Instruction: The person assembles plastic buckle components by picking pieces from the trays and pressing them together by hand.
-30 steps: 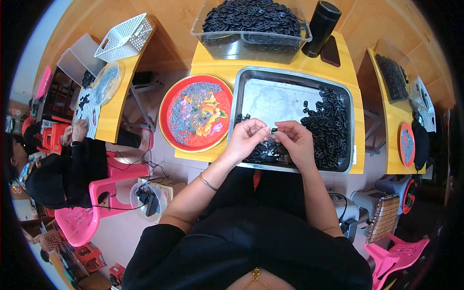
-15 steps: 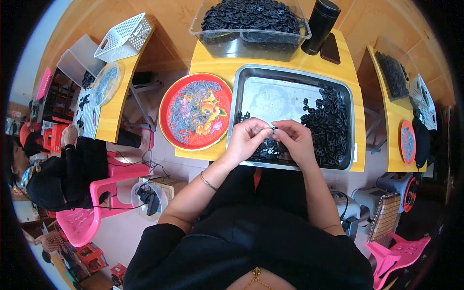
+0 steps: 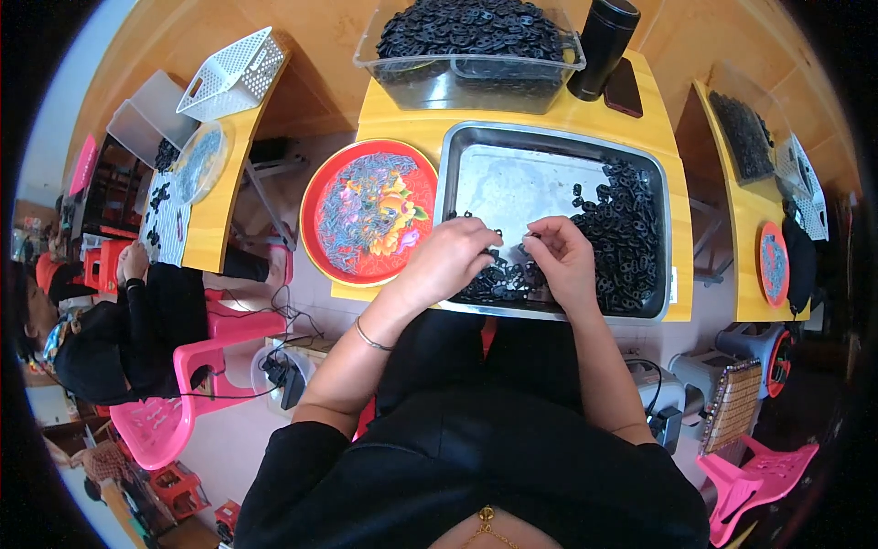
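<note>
A shallow metal tray lies in front of me. Loose small black plastic pieces with holes heap along its right side, and more gather near its front left. Over that front-left pile is my left hand, thumb and forefinger curved and apart, with nothing visible between them. My right hand pinches what looks like one small black piece above the tray's middle. To the left sits a round red floral plate with many thin grey screw-like pieces.
A clear bin full of black pieces stands behind the tray, beside a black flask and a dark phone. At the left table a person sits on a pink chair. Another table stands right.
My hands were together over the tray, fingertips meeting at a small piece. They have parted: the left went left and down to the pile, the right shifted slightly right.
</note>
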A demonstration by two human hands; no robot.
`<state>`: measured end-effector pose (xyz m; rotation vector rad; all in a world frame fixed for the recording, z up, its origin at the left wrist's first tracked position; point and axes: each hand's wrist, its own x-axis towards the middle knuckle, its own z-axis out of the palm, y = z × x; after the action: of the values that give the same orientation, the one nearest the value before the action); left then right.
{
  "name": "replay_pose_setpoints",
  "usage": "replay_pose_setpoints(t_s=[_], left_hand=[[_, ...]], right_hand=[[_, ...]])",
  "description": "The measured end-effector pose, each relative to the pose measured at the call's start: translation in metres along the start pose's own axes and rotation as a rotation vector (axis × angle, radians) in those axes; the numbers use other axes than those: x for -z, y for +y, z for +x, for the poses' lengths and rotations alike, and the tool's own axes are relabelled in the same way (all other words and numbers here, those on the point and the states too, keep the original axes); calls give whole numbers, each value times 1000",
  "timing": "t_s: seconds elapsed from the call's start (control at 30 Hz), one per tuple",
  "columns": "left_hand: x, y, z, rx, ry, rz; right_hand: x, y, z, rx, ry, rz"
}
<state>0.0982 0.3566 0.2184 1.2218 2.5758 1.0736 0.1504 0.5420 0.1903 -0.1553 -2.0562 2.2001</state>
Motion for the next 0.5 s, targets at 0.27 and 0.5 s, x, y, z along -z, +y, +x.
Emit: replay_pose_setpoints(t_s=[0.27, 0.5], left_hand=[[-8, -3, -8, -21, -186, 52], [-11, -3, -6, 19, -201, 72]], right_hand=[[1, 1, 1, 1, -19, -48], [1, 2, 2, 18, -3, -48]])
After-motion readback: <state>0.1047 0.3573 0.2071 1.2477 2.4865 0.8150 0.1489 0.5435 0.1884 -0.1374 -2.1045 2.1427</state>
